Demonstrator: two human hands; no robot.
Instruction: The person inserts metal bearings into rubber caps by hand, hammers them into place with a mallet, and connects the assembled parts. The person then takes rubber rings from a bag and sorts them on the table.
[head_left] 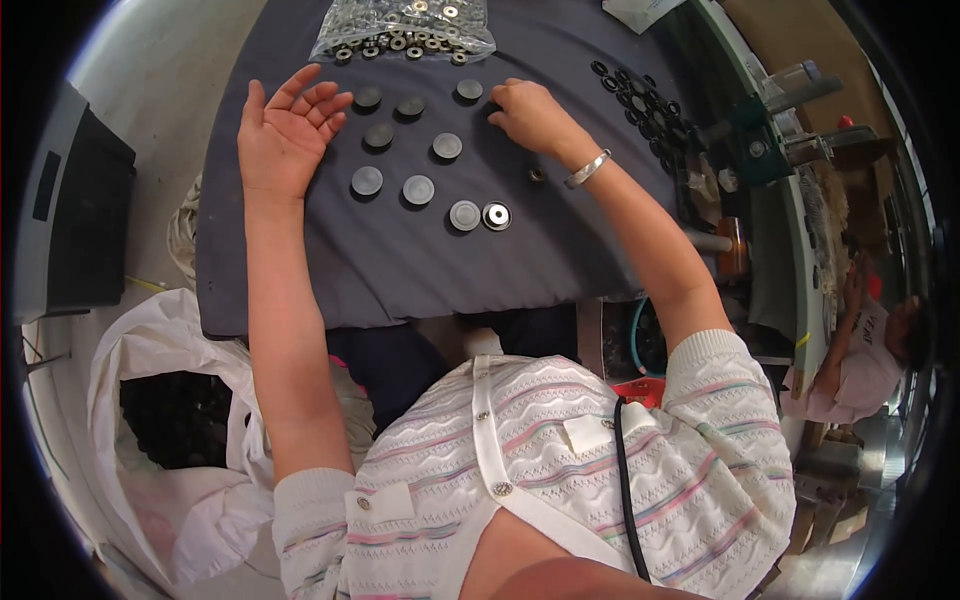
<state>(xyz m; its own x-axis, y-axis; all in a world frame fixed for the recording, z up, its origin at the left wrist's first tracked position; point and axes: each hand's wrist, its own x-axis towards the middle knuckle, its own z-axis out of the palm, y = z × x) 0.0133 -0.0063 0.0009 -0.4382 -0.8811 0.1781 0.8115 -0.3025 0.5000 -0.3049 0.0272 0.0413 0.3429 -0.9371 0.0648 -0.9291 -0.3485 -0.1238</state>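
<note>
Eight gray discs [446,147] on the table [390,270], spread between our two grips and toward us from them; nearest one to the right grip [495,104] sits just left of its fingertips. One silver ringed piece [497,216] is nearly touching the lowest disc, toward us from the right grip. Right grip: fingers bunched, dark bit at the tips; can't tell whether we hold it. Left grip [318,100]: released, palm up, top-left disc just off its fingertips. Small dark ring [537,174] lies nearer us than the right grip. Clear bag [405,30] of metal rings: beyond both grips. Black rings [645,105]: well right of the right grip, bare cloth between. Table's left edge runs close outside the left grip; near edge well back from both, open cloth before it.
</note>
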